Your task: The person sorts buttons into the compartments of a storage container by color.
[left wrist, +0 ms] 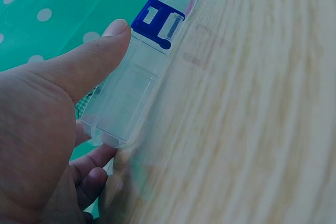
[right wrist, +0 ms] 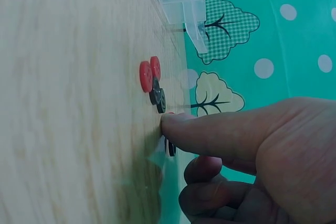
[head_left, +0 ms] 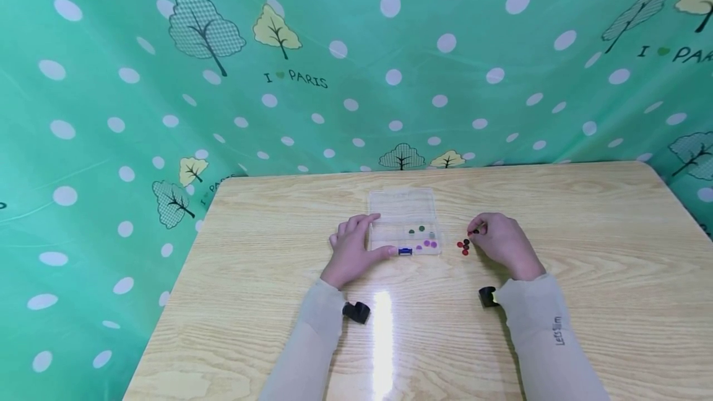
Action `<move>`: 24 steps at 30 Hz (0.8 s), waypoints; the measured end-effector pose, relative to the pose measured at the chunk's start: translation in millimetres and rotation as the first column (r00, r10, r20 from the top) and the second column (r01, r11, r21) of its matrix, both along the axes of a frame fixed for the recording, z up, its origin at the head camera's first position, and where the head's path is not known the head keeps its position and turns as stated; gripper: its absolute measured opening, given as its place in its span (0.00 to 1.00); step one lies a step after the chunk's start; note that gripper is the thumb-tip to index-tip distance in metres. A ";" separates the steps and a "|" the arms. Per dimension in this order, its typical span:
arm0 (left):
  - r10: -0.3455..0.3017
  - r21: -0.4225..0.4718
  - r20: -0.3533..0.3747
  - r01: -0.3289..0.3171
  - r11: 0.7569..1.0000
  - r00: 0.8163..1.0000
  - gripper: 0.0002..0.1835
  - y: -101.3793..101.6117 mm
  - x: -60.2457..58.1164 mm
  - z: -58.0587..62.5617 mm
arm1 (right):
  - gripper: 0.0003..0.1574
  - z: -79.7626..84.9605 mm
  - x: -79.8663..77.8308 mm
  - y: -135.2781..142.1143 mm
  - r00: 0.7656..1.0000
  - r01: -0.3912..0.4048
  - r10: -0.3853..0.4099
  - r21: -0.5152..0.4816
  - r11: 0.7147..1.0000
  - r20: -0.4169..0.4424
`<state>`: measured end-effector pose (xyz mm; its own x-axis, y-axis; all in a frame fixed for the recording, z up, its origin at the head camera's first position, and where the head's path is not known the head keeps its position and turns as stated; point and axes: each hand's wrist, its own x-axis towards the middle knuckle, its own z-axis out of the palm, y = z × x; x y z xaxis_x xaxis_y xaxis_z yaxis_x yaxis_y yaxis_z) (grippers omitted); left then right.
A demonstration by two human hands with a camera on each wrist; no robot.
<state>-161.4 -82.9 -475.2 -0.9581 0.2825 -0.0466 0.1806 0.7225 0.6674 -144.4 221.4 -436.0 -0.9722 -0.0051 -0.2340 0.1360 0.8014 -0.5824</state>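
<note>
A clear plastic compartment box [head_left: 402, 206] lies with its lid open toward the back. My left hand [head_left: 353, 251] grips its left end, the thumb [left wrist: 105, 43] along the front by the blue latch [left wrist: 157, 23] and the other fingers round the side. Green buttons [head_left: 421, 228] and purple buttons [head_left: 426, 243] sit in its right-hand compartments. To the right of the box, my right hand [head_left: 504, 243] pinches at a red button [head_left: 470, 234], mostly covered by the thumb; a black button [right wrist: 172, 148] shows beneath the thumb. Beside the fingertips lie loose red buttons [right wrist: 146, 76] and black buttons [right wrist: 155, 92].
The box and buttons are on a wood-grain table [head_left: 267, 339]. Behind it hangs a green dotted curtain [head_left: 356, 48] with printed trees. Each wrist carries a black camera, such as the one by the right sleeve [head_left: 488, 297].
</note>
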 end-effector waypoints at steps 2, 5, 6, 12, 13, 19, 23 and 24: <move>-0.002 0.000 -0.002 0.002 1.000 1.000 0.51 -0.1 -0.1 -0.3 | 0.07 0.4 0.0 0.0 1.000 0.003 -0.003 0.001 1.000 0.000; -0.004 -0.001 -0.006 0.004 1.000 1.000 0.51 -0.3 -0.2 -0.4 | 0.06 0.8 0.0 -0.3 1.000 0.008 -0.008 0.003 1.000 0.002; -0.005 -0.001 -0.006 0.005 1.000 1.000 0.51 -0.4 -0.3 -0.5 | 0.06 0.9 0.0 -0.4 1.000 0.009 -0.009 0.005 1.000 0.002; -0.005 0.000 -0.007 0.005 1.000 1.000 0.51 -0.6 -0.8 -1.5 | 0.05 1.5 0.3 -0.3 1.000 0.014 -0.014 0.006 1.000 0.018; -0.005 0.001 -0.006 0.005 1.000 1.000 0.51 -0.6 -0.9 -1.6 | 0.05 1.6 0.3 -0.3 1.000 0.017 -0.017 0.006 1.000 0.022; -0.005 -0.004 0.000 0.005 1.000 1.000 0.51 -0.9 -1.7 -1.9 | 0.05 2.6 0.9 -0.6 1.000 0.015 -0.016 0.014 1.000 0.026; -0.001 0.000 0.003 0.001 1.000 1.000 0.51 -1.0 -0.8 -1.0 | 0.05 2.7 1.3 -0.7 1.000 0.011 -0.012 0.012 1.000 0.025; 0.001 0.002 0.004 -0.001 1.000 1.000 0.51 -0.9 -0.5 -0.7 | 0.05 2.8 1.5 -0.6 1.000 0.010 -0.011 0.013 1.000 0.023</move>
<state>-161.9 -83.8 -475.9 -0.9581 0.2821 -0.0494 0.1779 0.7214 0.6693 -142.9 220.8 -433.2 -0.9666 0.0082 -0.2561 0.1576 0.8071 -0.5689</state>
